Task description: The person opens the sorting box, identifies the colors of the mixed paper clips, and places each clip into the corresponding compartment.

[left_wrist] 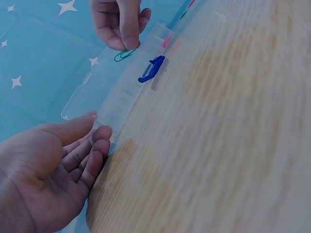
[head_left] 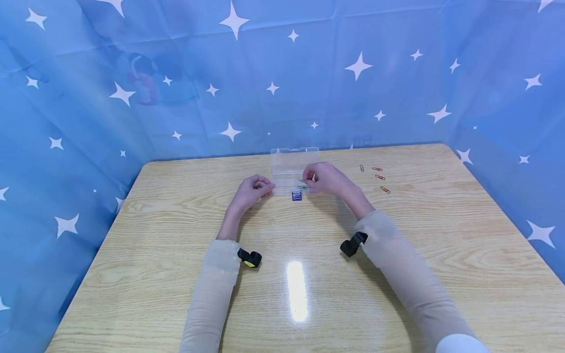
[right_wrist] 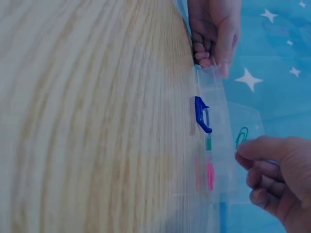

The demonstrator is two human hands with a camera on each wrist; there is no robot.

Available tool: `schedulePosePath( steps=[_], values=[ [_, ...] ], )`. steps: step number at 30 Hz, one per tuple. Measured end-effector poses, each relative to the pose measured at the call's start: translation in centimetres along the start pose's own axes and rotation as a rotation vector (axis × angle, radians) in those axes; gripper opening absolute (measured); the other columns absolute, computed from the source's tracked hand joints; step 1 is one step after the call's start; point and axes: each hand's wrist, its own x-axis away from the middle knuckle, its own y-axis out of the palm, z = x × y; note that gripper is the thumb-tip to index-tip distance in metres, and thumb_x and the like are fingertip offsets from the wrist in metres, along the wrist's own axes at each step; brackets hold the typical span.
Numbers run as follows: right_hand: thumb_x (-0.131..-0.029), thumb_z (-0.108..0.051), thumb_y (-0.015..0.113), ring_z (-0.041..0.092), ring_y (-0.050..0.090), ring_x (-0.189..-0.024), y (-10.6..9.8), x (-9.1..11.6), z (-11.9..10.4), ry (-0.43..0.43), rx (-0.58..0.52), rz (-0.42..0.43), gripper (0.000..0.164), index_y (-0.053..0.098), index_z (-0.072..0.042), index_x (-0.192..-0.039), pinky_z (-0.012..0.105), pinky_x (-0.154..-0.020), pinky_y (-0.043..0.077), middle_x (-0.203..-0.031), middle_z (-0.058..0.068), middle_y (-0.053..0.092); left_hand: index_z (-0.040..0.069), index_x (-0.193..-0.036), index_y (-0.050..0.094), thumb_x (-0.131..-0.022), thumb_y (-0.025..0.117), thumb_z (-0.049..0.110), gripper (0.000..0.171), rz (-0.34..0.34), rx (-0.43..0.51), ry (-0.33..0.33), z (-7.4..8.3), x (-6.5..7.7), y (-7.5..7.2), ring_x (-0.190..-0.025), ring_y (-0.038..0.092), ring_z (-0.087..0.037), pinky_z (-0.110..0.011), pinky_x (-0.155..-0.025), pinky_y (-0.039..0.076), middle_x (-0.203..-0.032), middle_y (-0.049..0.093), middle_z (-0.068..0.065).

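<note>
A clear plastic box (head_left: 282,188) lies near the table's far edge, its transparent lid (head_left: 293,159) raised at the back. A blue latch (right_wrist: 199,114) hangs at the front. Inside, something green (right_wrist: 208,142) and something pink (right_wrist: 210,174) show through the front wall. My left hand (head_left: 251,192) holds the box's left end between thumb and fingertips. Over the box, my right hand (head_left: 325,178) pinches a green paper clip (left_wrist: 124,56) between thumb and forefinger; the clip sticks out past the fingertips.
To the right of the box lie a green paper clip (head_left: 362,168) and red paper clips (head_left: 380,177), spread apart. A blue star-patterned curtain (head_left: 273,113) rises behind the table (head_left: 176,284). Small black cameras (head_left: 250,258) sit on both wrists.
</note>
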Motion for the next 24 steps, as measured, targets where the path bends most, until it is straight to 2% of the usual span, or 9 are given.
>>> schedulePosePath(
  steps=[12, 18, 24],
  values=[
    [-0.098, -0.01, 0.061, 0.018, 0.067, -0.08, -0.1, 0.3, -0.1, 0.018, -0.016, -0.005, 0.013, 0.071, -0.002, -0.104, 0.036, -0.075, 0.054, -0.092, 0.006, 0.07, 0.003, -0.111, 0.065, -0.1, 0.068, 0.026, 0.026, -0.003, 0.001, -0.005, 0.0, -0.1, 0.1, -0.085, 0.063, -0.022, -0.029, -0.068, 0.046, -0.091, 0.068, -0.01],
    [-0.1, -0.013, 0.062, 0.018, 0.064, -0.079, -0.5, 0.8, 0.1, 0.0, -0.023, 0.016, 0.014, 0.07, -0.004, -0.105, 0.036, -0.071, 0.052, -0.092, 0.004, 0.069, 0.003, -0.111, 0.064, -0.1, 0.067, 0.026, 0.026, -0.001, -0.003, -0.009, -0.1, -0.1, 0.1, -0.085, 0.064, -0.022, -0.028, -0.069, 0.046, -0.091, 0.068, -0.009],
    [-0.101, -0.015, 0.061, 0.02, 0.062, -0.082, -1.0, 1.3, 0.7, 0.031, -0.017, 0.054, 0.018, 0.07, -0.003, -0.11, 0.037, -0.072, 0.051, -0.094, 0.005, 0.067, 0.003, -0.112, 0.064, -0.1, 0.068, 0.025, 0.026, -0.003, 0.013, -0.011, -0.1, 0.0, 0.0, -0.086, 0.064, -0.022, -0.028, -0.071, 0.048, -0.092, 0.068, -0.01]
  ],
)
